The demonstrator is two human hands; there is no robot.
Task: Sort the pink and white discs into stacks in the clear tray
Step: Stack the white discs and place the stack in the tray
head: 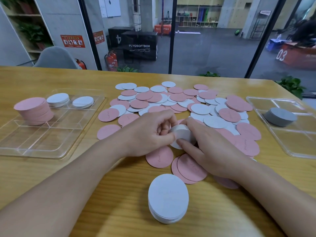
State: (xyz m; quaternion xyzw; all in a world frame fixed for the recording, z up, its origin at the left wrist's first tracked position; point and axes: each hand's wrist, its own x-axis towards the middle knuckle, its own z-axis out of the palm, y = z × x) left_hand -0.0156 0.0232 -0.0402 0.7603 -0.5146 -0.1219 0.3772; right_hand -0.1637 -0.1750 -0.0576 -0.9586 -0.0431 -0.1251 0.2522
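While both hands meet over the middle of the table [51, 177], their fingers curl around a small stack of white discs [182, 134] held tilted just above the loose pile: the left hand [150, 134] pinches the stack's near-left edge with thumb and bent fingers, and the right hand [210, 147] wraps it from the right, its thumb [186, 146] lying across the lower face. Under and around the hands, pink and white discs [171, 100] lie scattered and overlapping across the table, with a few pink discs [189, 166] just below the right wrist. Nearer the camera, apart from the pile, a neat stack of white discs [168, 199] stands on the wood. On the left sits a clear tray [42, 146] with compartments; its far row holds a tall pink stack [34, 110] at the left and two short white stacks [58, 99] beside it, while the near compartments show only clear plastic. On the right edge of the table a second clear tray [294, 144] holds a grey stack [280, 116] of discs. Beyond the table's far edge stand a grey chair [56, 57] and a glass wall.
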